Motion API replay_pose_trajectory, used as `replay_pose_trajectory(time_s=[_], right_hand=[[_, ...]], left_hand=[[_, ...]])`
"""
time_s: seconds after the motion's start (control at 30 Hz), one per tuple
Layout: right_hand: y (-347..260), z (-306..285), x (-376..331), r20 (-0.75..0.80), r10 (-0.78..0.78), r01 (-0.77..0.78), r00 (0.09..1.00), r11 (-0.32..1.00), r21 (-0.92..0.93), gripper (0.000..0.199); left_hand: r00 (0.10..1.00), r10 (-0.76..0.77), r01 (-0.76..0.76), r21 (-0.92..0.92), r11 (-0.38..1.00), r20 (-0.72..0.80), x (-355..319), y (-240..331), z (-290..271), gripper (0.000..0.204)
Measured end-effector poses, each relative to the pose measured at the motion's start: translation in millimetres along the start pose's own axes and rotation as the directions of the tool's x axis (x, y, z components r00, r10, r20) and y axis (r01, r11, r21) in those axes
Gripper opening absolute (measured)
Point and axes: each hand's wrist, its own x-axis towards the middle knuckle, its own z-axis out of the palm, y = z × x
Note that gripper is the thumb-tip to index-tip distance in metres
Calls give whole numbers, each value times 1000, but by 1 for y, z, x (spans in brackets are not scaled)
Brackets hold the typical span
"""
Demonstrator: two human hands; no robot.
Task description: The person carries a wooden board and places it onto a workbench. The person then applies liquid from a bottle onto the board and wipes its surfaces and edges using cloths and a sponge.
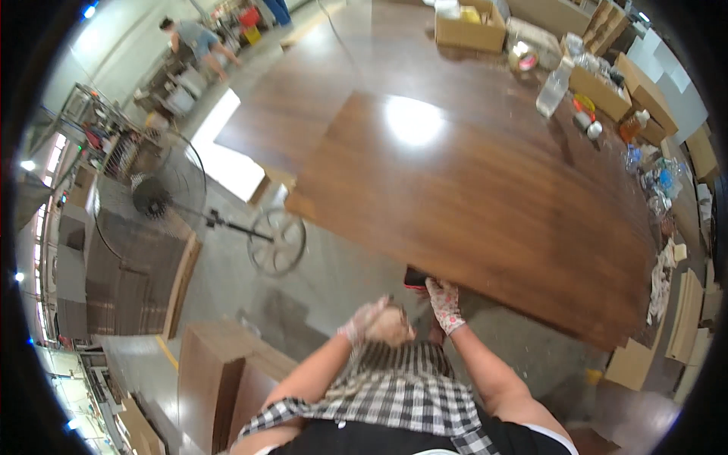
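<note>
A large brown wood-grain panel [470,212] lies at an angle on a wider brown surface, its near edge facing me. My right hand [445,303], in a white glove with a red pattern, is at that near edge. Its fingers are closed on a small black object with a red rim [415,277], partly hidden under the panel edge; its kind is unclear. My left hand [367,321], gloved alike, is closed at a pale beige crumpled cloth [391,326] in front of my checked apron [394,394]. Blur hides its fingertips.
A standing fan [152,197] with a round base [277,241] is at left, beside stacked brown panels [136,273]. Bottles [555,89], tape and cardboard boxes [470,30] line the far right. Another person [197,42] bends over at the far left.
</note>
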Motion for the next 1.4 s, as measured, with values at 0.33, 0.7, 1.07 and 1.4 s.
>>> replay_pose_trajectory(time_s=[0.33, 0.7, 1.07, 1.4], right_hand=[[104, 79, -64, -406, -258, 319, 877, 944, 88, 61], [102, 73, -78, -353, -161, 357, 922, 710, 607, 49], [96, 67, -91, -363, -151, 343, 919, 761, 550, 51], [111, 70, -79, -340, -185, 380, 922, 606, 699, 47]], left_hand=[[996, 77, -84, 362, 928, 33, -44, -9, 58, 37], [971, 96, -172, 360, 917, 220, -41, -16, 57, 42], [948, 87, -200, 362, 910, 306, -29, -17, 52, 42], [939, 157, -283, 429, 858, 306, -26, -20, 49, 52]])
